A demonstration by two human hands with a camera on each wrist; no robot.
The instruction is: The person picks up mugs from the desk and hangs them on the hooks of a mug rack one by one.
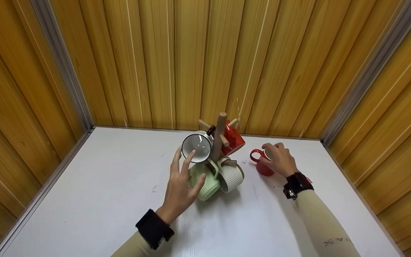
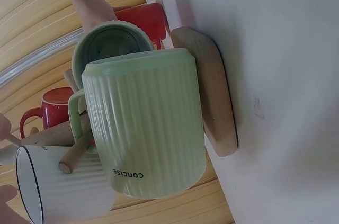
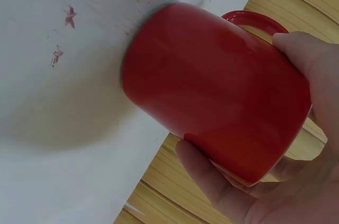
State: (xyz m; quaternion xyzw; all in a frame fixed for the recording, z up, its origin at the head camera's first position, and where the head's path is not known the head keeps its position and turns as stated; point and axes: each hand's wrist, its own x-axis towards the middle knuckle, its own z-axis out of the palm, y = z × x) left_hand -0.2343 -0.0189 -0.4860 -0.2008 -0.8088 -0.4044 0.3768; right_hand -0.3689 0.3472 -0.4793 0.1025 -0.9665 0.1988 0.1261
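My right hand grips a red mug around its rim, at the right of the mug tree. The right wrist view shows the thumb by the mug's handle and the fingers on the opposite side. The mug's base is at the tabletop. My left hand has its fingers spread beside a white mug with a dark rim, which hangs on the tree's upper left. Whether the fingertips touch that mug I cannot tell. Below it hangs a ribbed green mug, printed "concise".
A ribbed pale mug hangs low on the tree's right side, with another red mug above it. The wooden base stands on the white table. Yellow plank-patterned walls rise at the back and sides.
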